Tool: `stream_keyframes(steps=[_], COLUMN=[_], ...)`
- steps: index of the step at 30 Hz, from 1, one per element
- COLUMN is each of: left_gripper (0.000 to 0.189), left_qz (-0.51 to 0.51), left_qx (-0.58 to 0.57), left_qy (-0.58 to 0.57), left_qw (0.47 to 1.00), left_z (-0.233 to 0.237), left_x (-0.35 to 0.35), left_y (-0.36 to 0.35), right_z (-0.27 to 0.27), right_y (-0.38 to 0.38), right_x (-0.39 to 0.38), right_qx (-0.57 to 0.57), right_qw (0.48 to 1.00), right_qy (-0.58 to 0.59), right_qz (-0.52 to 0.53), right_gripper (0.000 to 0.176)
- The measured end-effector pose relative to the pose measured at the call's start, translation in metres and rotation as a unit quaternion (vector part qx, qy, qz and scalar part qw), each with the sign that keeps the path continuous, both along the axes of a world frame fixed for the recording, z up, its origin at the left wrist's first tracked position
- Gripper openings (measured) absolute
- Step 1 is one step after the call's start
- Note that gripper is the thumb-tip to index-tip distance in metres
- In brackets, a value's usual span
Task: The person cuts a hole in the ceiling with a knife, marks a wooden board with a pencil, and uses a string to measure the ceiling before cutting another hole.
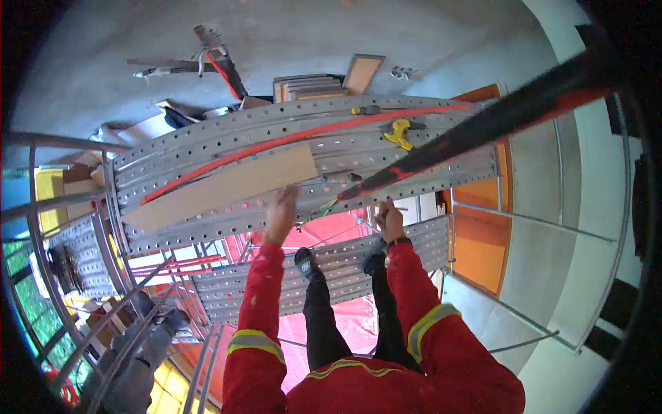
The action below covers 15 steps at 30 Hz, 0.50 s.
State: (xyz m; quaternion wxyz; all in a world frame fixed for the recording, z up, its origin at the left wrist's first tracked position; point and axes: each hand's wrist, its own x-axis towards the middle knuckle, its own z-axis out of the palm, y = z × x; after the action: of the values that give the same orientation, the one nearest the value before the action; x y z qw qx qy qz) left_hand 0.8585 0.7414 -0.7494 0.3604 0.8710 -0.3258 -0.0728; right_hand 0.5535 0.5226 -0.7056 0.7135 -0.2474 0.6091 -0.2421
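My left hand (280, 215) is raised over the lower edge of a long brown board (234, 183), its fingers blurred and overlapping the board's right end. On the right, my right hand (391, 224) has its fingers pinched together around something small that I cannot make out. Between the hands, thin green and yellow wires (327, 205) come out at the low end of a dark pipe with red patches (441, 152). A grey-handled tool with a thin shaft (338, 178) lies on the perforated metal deck (372, 155) just above the wires.
A red tube (296, 138) runs along the deck, near a yellow tool (398, 134) and a yellow-and-black screwdriver (365, 110). Below lies a lower metal plank (331, 265) under my feet. Scaffold rails (538, 221) stand right; another person's grey-clothed leg (131, 366) shows lower left.
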Motion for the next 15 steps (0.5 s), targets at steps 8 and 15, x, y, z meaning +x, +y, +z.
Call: stream_keyframes(steps=[8,15], left_gripper=[0.039,0.038], left_qz=[-0.380,-0.430], left_qx=[0.247,0.285], left_qy=[-0.115,-0.235], left_qw=[0.884,0.824], left_z=[-0.089,-0.117], left_x=[-0.039,-0.020], left_y=[-0.089,-0.121], right_z=[-0.142,-0.199], right_y=[0.003,-0.030], right_x=[0.034,0.011], right_qx=[-0.208,-0.213], right_qw=[0.921,0.921], right_qy=[0.215,0.190], right_qz=[0.248,0.264], right_gripper=[0.033,0.039])
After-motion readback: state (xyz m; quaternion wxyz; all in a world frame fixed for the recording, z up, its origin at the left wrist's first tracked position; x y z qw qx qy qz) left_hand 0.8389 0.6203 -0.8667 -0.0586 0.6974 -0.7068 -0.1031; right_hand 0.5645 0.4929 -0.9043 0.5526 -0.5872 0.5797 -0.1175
